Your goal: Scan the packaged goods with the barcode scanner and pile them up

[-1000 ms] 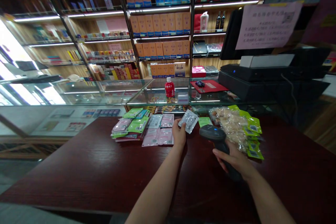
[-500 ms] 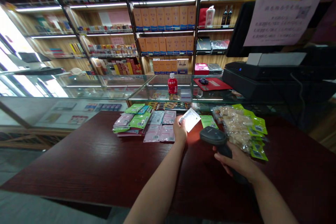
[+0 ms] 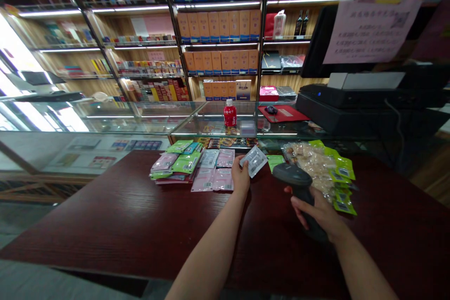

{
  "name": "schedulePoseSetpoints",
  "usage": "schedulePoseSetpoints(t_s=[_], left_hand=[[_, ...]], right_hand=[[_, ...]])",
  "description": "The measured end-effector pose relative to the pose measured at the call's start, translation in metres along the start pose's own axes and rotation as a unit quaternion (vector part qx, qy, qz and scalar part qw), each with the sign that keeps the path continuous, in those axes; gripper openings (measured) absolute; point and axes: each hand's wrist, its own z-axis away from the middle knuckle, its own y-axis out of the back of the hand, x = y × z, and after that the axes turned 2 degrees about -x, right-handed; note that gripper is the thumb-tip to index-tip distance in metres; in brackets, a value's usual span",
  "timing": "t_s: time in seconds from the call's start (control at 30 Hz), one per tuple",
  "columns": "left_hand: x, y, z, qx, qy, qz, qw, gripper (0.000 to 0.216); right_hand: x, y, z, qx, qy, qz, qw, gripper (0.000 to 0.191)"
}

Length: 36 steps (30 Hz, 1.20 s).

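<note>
My left hand pinches a small silvery packet and holds it up above the dark red wooden counter. My right hand is wrapped round the grip of a black barcode scanner, whose head points left toward the packet. To the left of my left hand lie several flat packets, pink and green, spread and stacked on the counter. To the right of the scanner lies a heap of clear snack bags with green labels.
A glass display case runs behind the counter, with a red bottle and a red mouse pad on it. A black till machine stands at the right. Lit shelves of boxed goods fill the back wall.
The bright scanner light that fell on the packet half a second ago is gone. The scanner has shifted a little to the right; the packet stays held in my left hand.
</note>
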Motion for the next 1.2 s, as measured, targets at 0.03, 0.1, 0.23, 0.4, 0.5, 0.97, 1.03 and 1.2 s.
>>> schedulePoseSetpoints(t_s=[0.03, 0.1, 0.23, 0.4, 0.5, 0.97, 1.03, 1.2], left_hand=[[0.002, 0.000, 0.001, -0.004, -0.003, -0.003, 1.000, 0.017], [0.005, 0.001, 0.002, -0.014, -0.009, -0.004, 1.000, 0.017], [0.005, 0.000, 0.003, -0.020, -0.016, 0.022, 0.999, 0.018], [0.000, -0.002, -0.003, 0.032, 0.045, 0.103, 0.993, 0.024], [0.005, 0.003, -0.009, 0.048, 0.120, 0.179, 0.975, 0.029], [0.019, 0.145, 0.016, 0.105, 0.171, 0.138, 0.970, 0.031], [0.019, 0.153, 0.020, 0.113, 0.170, 0.117, 0.972, 0.028], [0.021, 0.165, 0.018, 0.110, 0.187, 0.009, 0.976, 0.025]], right_hand=[[0.000, 0.000, -0.001, 0.017, 0.012, -0.025, 0.999, 0.042], [0.000, 0.001, -0.004, 0.053, 0.032, -0.071, 0.996, 0.042], [0.001, 0.002, -0.009, 0.107, 0.041, -0.121, 0.986, 0.042], [0.005, 0.000, -0.012, 0.136, 0.031, -0.131, 0.982, 0.045], [0.006, 0.000, -0.013, 0.140, 0.026, -0.135, 0.981, 0.046], [0.012, 0.007, -0.014, 0.122, 0.014, -0.149, 0.981, 0.045], [0.012, 0.008, -0.012, 0.123, 0.016, -0.149, 0.981, 0.044], [0.012, 0.009, -0.009, 0.126, 0.006, -0.155, 0.980, 0.045]])
